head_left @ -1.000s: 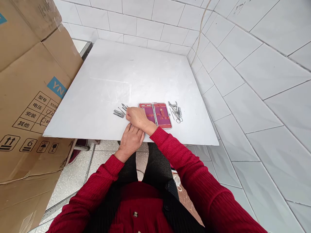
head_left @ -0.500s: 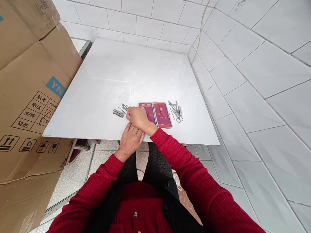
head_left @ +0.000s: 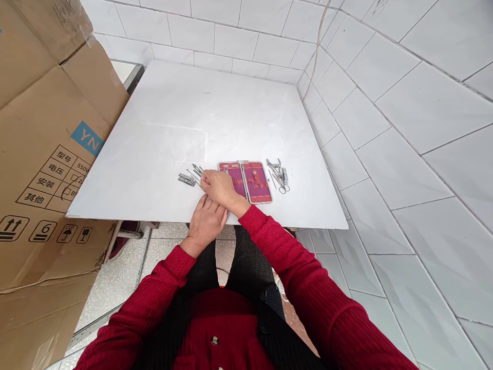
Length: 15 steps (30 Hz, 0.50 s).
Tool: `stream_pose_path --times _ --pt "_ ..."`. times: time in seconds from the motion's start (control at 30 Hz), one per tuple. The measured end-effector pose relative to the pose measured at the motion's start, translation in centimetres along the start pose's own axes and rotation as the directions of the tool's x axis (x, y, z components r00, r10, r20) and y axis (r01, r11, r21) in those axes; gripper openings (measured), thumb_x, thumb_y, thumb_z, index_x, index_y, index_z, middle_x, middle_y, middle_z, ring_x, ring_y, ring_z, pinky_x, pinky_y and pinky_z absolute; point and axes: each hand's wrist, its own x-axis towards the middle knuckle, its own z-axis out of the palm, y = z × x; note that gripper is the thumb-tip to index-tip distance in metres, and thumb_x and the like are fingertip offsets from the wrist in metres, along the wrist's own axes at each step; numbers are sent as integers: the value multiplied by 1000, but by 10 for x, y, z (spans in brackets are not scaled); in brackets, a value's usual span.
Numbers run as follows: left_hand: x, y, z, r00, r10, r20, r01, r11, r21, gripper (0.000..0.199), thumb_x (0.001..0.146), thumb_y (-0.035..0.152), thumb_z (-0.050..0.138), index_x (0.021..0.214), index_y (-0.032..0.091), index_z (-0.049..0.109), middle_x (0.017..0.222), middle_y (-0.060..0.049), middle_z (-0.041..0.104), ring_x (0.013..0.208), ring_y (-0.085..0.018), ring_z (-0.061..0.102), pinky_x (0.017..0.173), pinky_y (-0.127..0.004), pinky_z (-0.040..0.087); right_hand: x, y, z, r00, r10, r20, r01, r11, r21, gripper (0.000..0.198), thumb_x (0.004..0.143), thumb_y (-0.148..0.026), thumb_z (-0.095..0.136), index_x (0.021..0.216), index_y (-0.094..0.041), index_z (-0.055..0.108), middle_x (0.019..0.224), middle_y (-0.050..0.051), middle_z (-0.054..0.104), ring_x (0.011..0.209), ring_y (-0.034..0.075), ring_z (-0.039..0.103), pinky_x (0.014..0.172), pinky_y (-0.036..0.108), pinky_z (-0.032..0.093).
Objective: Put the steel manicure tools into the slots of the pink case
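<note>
At the table's near edge my left hand point(head_left: 207, 221) lies palm down, its fingers stretched out and partly tucked beneath my right hand. Crossing over it, my right hand point(head_left: 219, 187) is closed with curled fingers; the inside of that fist is hidden. A manicure case point(head_left: 259, 193) lies unfolded beside my right hand, red and purple inside, its left half partly covered by the wrist. Left of the fist are a nail clipper point(head_left: 187, 179) and several slim metal tools point(head_left: 197, 169), partly hidden. Right of the case lie metal nippers point(head_left: 274, 164), small scissors point(head_left: 284, 188) and another clipper point(head_left: 284, 176).
The white table point(head_left: 231, 113) meets tiled walls point(head_left: 234, 41) at the back and right. A large cardboard box point(head_left: 50, 149) stands along the left side. A pale cable point(head_left: 318, 49) hangs down the corner.
</note>
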Motion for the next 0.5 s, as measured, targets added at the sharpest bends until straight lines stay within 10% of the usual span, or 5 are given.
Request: stream_pose_path --times 0.5 --pt "0 0 -1 999 -16 34 18 999 -37 22 97 16 53 104 18 74 100 -13 74 106 -29 68 106 -51 49 -1 8 7 999 1 -50 5 991 130 18 93 -20 52 90 -21 70 87 0 72 74 16 57 64 27 32"
